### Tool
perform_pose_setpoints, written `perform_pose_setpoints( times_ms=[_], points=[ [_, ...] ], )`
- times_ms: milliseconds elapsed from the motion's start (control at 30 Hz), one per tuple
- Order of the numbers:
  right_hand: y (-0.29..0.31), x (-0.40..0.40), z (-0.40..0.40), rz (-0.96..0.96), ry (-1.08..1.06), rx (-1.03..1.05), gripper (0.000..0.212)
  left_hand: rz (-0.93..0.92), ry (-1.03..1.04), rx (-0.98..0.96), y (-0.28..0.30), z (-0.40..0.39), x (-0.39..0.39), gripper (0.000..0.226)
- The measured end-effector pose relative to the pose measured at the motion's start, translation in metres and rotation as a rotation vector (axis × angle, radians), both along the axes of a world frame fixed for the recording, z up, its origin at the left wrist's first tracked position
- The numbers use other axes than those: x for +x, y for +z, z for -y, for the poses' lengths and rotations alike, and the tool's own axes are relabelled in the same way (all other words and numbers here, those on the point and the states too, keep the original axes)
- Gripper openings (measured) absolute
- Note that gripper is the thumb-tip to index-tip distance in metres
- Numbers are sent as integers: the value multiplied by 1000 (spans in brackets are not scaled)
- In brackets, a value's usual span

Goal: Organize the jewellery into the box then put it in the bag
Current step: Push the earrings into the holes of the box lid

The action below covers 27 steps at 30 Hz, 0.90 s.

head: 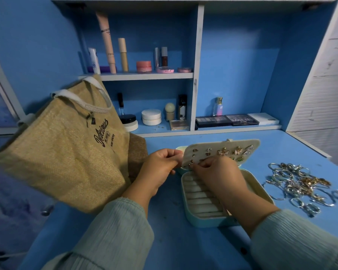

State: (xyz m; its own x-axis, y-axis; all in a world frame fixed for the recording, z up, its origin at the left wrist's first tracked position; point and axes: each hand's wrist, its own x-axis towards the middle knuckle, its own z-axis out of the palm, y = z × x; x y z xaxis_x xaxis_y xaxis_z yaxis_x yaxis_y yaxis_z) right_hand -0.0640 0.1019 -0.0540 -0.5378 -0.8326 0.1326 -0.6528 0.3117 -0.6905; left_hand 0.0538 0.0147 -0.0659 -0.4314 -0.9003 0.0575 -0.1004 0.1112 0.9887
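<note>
Left hand (pixel 160 164) pinches the cream earring panel (pixel 219 152) steady at twelve o'clock of our mint ring-roll box (pixel 203 199), so right fingertips (pixel 201 164) can seat a stud, we judge.

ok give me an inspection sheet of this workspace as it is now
surface: blue desk.
job's things: jewellery box open, ring rolls bare; earring panel raised, studs pinned; pile of rings loose beside the box; jute bag standing alongside.
clutter: cosmetics on shelves, palettes below.
grippers: left hand pinches the panel edge; right hand fingers at the panel's lower row.
cables: nothing seen.
surroundings: blue wall, white shelf unit.
</note>
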Motion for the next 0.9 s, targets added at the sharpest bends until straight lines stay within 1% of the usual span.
perform_pose_setpoints(
  times_ms=[100,233,467,600,767,833,900],
  points=[
    [-2,0,0,8,-7,-17,31,21,-21,-26,3,3,-2,5],
    [-4,-1,1,17,-15,-18,33,35,-62,-51,5,8,-5,13],
    [-5,-1,3,-11,3,-48,33,27,-102,-17,4,14,-7,19],
    [-5,-2,4,-12,1,-59,34,51,-114,-44,4,18,-9,19],
    [-5,-2,2,-14,0,-53,31,214,-190,-89,11,22,-7,15],
    [-5,-2,1,-41,1,-38,32,309,-246,-86,20,25,-7,13],
    [-5,-1,1,-84,3,-17,32,415,-304,-93,29,28,-7,17]
  ],
)
